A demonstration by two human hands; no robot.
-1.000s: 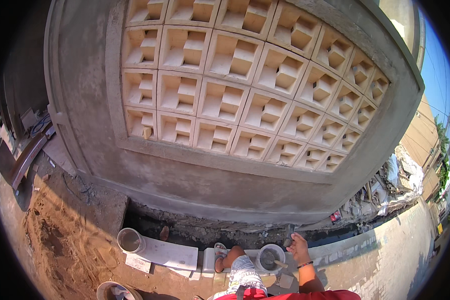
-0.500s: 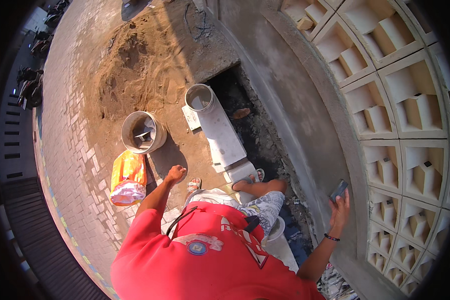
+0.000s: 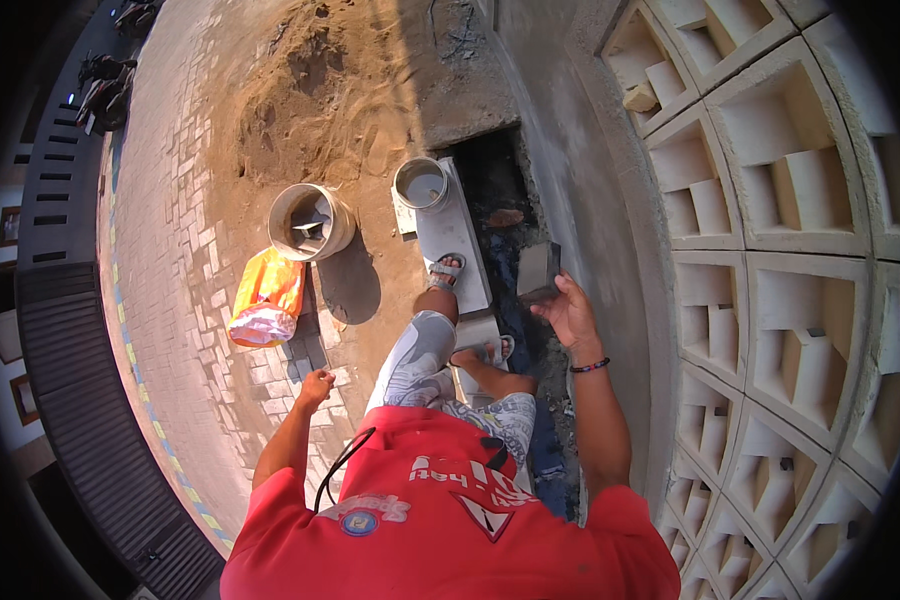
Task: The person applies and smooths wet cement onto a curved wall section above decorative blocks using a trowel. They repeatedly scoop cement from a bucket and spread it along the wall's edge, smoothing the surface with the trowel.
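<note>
My right hand [image 3: 570, 318], with a dark beaded band at its wrist, grips a dark grey rectangular block [image 3: 539, 271] by its near end. The block is tilted and held over the open drain channel [image 3: 500, 190], close to the grey plastered wall [image 3: 610, 215]. Whether the block has a handle, I cannot tell. My left hand [image 3: 316, 387] hangs low at my left side above the paving, its fingers curled in with nothing showing in them. Ahead of it lies an orange and white sack [image 3: 270, 290], beside a large off-white bucket [image 3: 345, 225] with a trowel-like grey piece inside.
A smaller bucket [image 3: 421, 184] with grey contents stands on the pale slab [image 3: 460, 250] along the drain. My feet are on the slabs. Farther off is a sand heap [image 3: 310, 110]. Hollow decorative blocks [image 3: 790, 180] form the right wall. Motorbikes [image 3: 105, 92] stand far left.
My right hand has swung forward and inward with the block, from beside the wall to over the drain. My left hand has drawn back. One foot has stepped forward onto the long slab.
</note>
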